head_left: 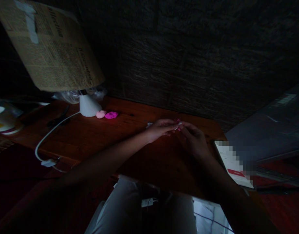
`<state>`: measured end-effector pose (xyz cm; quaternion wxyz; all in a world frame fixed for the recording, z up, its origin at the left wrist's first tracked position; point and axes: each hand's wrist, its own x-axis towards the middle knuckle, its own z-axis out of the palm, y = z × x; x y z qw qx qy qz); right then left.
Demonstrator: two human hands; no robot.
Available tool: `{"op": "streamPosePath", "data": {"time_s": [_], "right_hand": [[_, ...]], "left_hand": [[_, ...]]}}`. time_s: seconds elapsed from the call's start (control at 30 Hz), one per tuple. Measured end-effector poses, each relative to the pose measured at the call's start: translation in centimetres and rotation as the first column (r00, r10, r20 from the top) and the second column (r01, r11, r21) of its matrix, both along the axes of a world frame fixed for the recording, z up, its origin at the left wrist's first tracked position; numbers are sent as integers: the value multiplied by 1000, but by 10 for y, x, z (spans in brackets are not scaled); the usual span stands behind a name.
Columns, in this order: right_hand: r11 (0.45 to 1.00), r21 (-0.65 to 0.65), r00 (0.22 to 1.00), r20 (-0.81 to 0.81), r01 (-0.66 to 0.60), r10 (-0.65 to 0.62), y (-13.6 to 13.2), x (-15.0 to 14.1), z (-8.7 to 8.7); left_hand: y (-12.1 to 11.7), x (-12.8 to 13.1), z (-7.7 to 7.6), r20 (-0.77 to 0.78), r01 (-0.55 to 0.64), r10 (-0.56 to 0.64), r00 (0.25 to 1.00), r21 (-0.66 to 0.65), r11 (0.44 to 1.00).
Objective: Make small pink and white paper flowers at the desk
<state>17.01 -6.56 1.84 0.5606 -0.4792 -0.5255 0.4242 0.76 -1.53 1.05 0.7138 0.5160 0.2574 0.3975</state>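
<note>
Beside lamp base [89, 105], pink lumps [106, 114]

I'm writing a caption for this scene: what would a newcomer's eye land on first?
Probably the large newspaper-print lampshade, upper left, above its white cone base. Next, the vivid magenta lump beside that base, then the left hand and right hand meeting over the wooden table at a small pink-and-white piece.

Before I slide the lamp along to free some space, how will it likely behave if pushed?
The lamp may tip before it slides: its broad shade overhangs a narrower base. The shade looks like newsprint, so it would probably crease under a firm push. The white cord, looping past the table's edge, might snag or tug.
</note>
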Motion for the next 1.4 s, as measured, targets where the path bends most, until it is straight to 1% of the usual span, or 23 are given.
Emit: {"op": "streamPosePath", "data": {"time_s": [0.13,0.4,0.53,0.63,0.8,0.93,1.17,1.27,1.4], "right_hand": [[1000,-10,999,42,-6,7,-2,0,3],[997,-15,997,-11,-81,81,-1,2,4],[998,-27,998,-31,-62,61,-1,2,4],[999,-17,999,-19,-40,39,-1,2,5],[999,-8,999,30,-38,38,-2,1,6],[999,-12,999,39,-37,37,-4,1,8],[999,-14,997,62,-39,40,-4,1,7],[1000,-12,998,66,-23,24,-4,1,5],[1000,-16,994,106,-14,15,-4,0,3]], "left_hand": [[-2,0,2,14,4,-3,1000,-18,1000],[-3,-1,5,36,1,0,999,-45,999],[-3,0,6,31,-44,44,999,-2,999],[-3,0,6,18,-59,59,998,-2,998],[-1,-1,4,60,-25,29,998,-65,998],[-1,-1,3,90,10,2,996,-143,990],[-5,0,4,93,-13,38,995,-251,968],[-5,1,4,110,-21,52,993,-271,962],[-4,1,3,105,-21,49,993,-249,968]]}}
